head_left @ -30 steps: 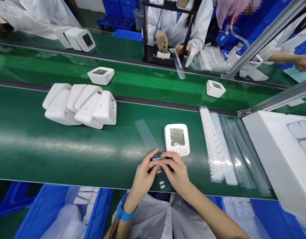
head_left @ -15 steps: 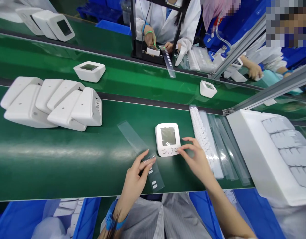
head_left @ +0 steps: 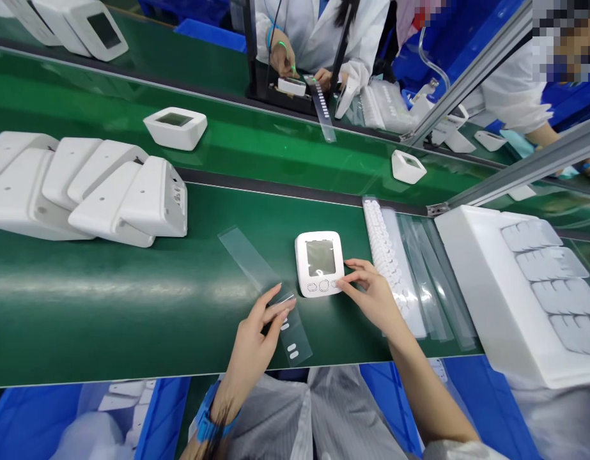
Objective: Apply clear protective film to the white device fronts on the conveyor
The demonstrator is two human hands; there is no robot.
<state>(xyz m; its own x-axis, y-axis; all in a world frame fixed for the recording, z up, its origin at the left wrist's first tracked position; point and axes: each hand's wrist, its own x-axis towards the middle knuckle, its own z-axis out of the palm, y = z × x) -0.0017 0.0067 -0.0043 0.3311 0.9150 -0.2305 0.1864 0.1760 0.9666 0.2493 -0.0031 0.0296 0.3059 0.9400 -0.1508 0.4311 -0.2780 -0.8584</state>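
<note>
White device [head_left: 320,263] lies face up on the green belt [head_left: 107,300], the right hand [head_left: 371,295] pressing thumb and fingertips together at its lower right corner, perhaps on a small button piece too tiny to make out. Just left, the left hand [head_left: 256,332] pinches a clear sticker strip [head_left: 266,281] flat on the belt. Farther left sit stacked white housings [head_left: 84,191]; right of the grip, rows of white parts [head_left: 390,255].

White housings [head_left: 59,185] cut off left; strip [head_left: 263,287] partly hidden under left hand [head_left: 254,338].
</note>
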